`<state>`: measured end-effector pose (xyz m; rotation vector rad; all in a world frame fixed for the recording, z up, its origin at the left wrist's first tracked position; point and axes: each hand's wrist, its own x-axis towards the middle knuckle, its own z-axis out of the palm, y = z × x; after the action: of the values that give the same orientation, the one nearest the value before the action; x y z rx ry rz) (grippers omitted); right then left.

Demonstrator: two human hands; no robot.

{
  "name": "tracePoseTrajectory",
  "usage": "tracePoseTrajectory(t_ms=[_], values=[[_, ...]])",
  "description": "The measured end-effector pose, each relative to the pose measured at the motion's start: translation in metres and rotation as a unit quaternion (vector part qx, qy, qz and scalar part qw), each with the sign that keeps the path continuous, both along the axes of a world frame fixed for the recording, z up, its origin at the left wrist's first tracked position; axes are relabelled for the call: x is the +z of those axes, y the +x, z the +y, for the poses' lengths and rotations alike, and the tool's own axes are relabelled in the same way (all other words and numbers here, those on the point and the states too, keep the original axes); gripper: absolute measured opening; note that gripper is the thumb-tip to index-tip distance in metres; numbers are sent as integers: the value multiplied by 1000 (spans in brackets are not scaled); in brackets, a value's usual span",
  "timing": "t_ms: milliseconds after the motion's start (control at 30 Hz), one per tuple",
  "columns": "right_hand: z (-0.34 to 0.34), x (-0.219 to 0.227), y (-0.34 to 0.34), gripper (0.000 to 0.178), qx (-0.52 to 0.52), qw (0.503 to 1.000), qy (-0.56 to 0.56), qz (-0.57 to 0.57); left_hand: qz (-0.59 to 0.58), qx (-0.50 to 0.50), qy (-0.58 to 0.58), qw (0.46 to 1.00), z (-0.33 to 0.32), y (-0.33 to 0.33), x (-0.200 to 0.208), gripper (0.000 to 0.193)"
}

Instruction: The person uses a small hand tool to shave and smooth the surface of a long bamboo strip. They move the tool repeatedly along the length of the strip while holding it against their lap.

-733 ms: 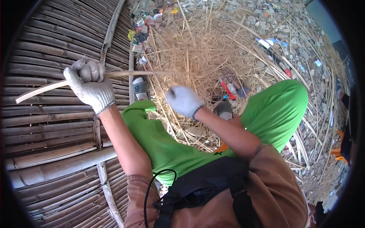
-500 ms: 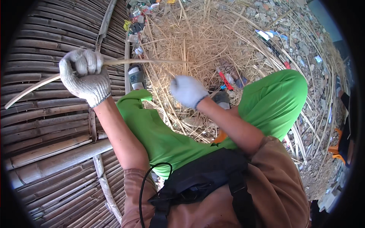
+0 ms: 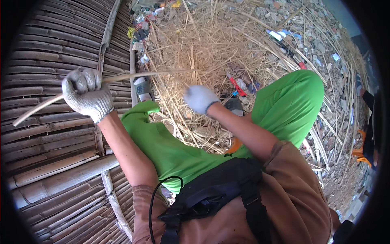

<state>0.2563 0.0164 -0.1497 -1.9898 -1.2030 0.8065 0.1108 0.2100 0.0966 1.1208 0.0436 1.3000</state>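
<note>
My left hand [image 3: 87, 93], in a ribbed white work glove, is closed round a long thin bamboo strip [image 3: 134, 75]. The strip's near end sticks out past the fist at the lower left. Its other end reaches right, tapering to a blur above the straw. My right hand [image 3: 201, 99], also gloved in white, is a closed fist just below and right of the strip's far end, apart from it. Its fingers are curled away from view, so what they hold, if anything, is hidden.
Straw-like bamboo shavings [image 3: 203, 44] cover the ground ahead between my feet. A red slim object [image 3: 237, 86] lies by my right shoe [image 3: 233, 106]. A bamboo slat wall [image 3: 48, 81] runs along the left. Rubble and long strips [image 3: 333, 101] spread right; another person's leg [image 3: 368, 99] shows at the far right.
The bamboo strip has tilted, its far end a little higher and its near end slightly lower. My left fist has shifted slightly down and left. The right fist has barely moved.
</note>
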Motion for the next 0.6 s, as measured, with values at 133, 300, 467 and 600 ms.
tracePoseTrajectory(t_ms=[133,300,467,600], values=[[-19,-77,28,52,-93,982,-144,85,-13,-30,22,999,13,-23,-11,35],[20,16,-22,49,-2,996,-42,83,-30,-43,-14,999,47,-51,-23,27],[26,54,-47,46,28,999,22,32,-15,-60,-22,998,47,-55,-26,26],[-5,-133,16,45,-54,994,-93,-5,-16,-21,-34,999,46,-43,-23,25]])
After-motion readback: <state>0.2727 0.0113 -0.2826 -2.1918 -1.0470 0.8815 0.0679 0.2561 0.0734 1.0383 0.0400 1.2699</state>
